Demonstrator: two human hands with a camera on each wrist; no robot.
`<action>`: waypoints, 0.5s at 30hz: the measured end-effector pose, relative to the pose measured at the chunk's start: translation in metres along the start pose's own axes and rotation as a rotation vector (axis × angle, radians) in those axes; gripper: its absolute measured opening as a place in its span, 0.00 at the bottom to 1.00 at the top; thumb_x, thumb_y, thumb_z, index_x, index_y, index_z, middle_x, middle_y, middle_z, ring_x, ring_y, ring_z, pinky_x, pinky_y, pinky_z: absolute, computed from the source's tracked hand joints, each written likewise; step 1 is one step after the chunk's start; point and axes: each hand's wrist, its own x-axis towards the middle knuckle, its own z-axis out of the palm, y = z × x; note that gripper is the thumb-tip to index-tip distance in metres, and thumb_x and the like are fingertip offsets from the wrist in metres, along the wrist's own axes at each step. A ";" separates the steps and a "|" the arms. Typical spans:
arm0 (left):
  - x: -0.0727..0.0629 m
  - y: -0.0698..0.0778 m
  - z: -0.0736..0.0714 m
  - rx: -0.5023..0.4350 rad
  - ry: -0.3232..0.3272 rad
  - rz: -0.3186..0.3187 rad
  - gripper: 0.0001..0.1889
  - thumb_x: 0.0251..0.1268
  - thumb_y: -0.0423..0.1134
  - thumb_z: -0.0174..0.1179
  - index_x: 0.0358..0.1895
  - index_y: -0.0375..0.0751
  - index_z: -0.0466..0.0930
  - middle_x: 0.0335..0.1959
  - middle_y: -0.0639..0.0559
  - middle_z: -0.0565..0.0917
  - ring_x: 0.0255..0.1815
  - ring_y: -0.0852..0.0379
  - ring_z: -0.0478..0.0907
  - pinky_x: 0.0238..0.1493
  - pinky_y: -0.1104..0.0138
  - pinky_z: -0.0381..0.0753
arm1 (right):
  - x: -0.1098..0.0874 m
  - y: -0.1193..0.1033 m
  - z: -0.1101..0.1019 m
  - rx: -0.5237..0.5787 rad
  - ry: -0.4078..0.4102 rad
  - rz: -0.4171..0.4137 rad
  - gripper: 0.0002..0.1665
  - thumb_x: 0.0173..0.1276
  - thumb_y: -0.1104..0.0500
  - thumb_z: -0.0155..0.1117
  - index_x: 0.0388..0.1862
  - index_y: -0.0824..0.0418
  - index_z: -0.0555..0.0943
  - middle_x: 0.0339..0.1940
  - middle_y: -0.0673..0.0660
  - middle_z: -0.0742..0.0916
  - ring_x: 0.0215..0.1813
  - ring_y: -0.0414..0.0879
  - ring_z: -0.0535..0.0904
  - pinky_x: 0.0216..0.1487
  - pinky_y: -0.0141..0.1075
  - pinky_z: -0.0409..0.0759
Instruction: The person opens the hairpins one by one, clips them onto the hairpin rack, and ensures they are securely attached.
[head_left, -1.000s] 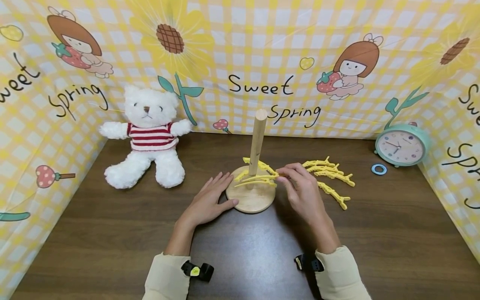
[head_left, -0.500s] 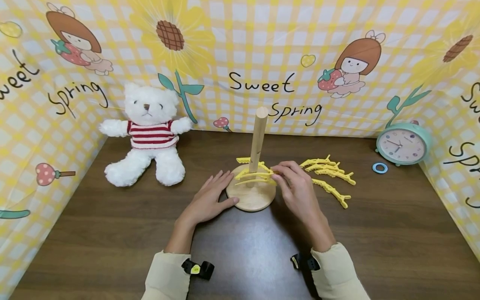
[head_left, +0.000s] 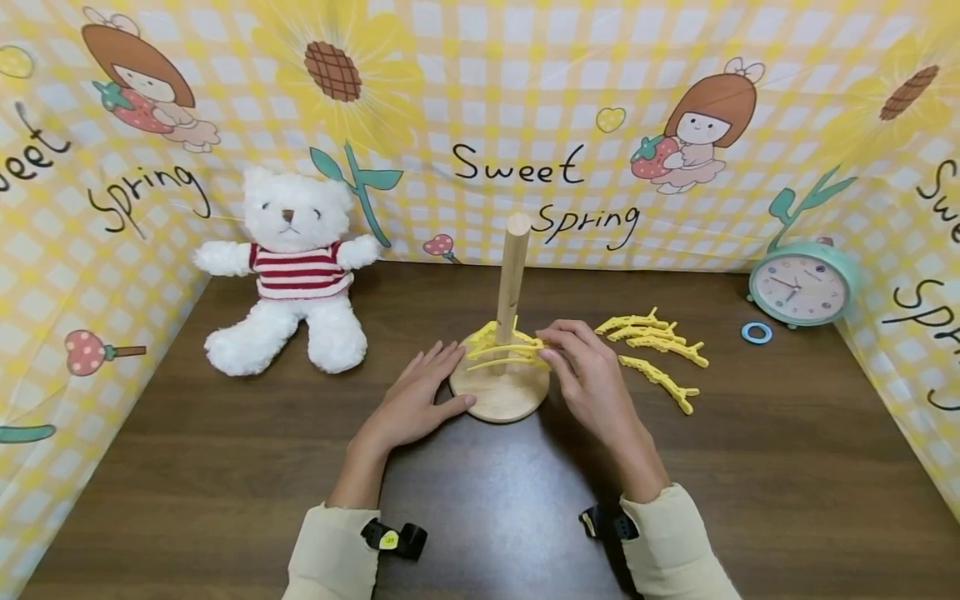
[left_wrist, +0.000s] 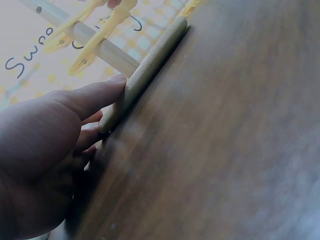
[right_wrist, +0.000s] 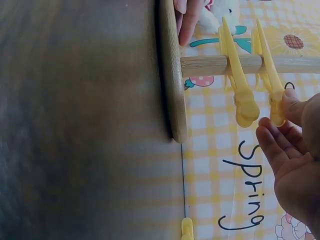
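Note:
A wooden post [head_left: 513,279] stands upright on a round wooden base [head_left: 501,403]. Two yellow branch-shaped clips straddle the post one above the other: the lower clip [right_wrist: 242,85] sits closer to the base, the upper clip [right_wrist: 268,65] farther up. My right hand [head_left: 592,375] pinches the upper clip's end between thumb and fingers, to the right of the post. The lower clip has no hand on it. Straight fingers of my left hand [head_left: 412,408] lie along the base's left rim, and its thumb [left_wrist: 102,93] rests at the front edge.
Several loose yellow clips [head_left: 658,382] lie on the brown table [head_left: 247,467] right of the base. Farther right are a blue ring [head_left: 744,338] and a green alarm clock [head_left: 798,290]. A white teddy bear [head_left: 300,277] sits at the back left against the printed cloth [head_left: 480,100].
My right hand has shifted a little left and up, and the upper clip has moved left about the post with it. My left hand stays on the base.

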 end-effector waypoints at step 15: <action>-0.001 0.001 0.000 -0.001 0.000 0.004 0.42 0.72 0.55 0.62 0.80 0.39 0.56 0.81 0.43 0.57 0.83 0.46 0.44 0.80 0.52 0.39 | -0.002 0.004 -0.003 0.081 -0.007 0.019 0.14 0.70 0.66 0.68 0.53 0.67 0.85 0.53 0.59 0.83 0.50 0.52 0.84 0.50 0.41 0.84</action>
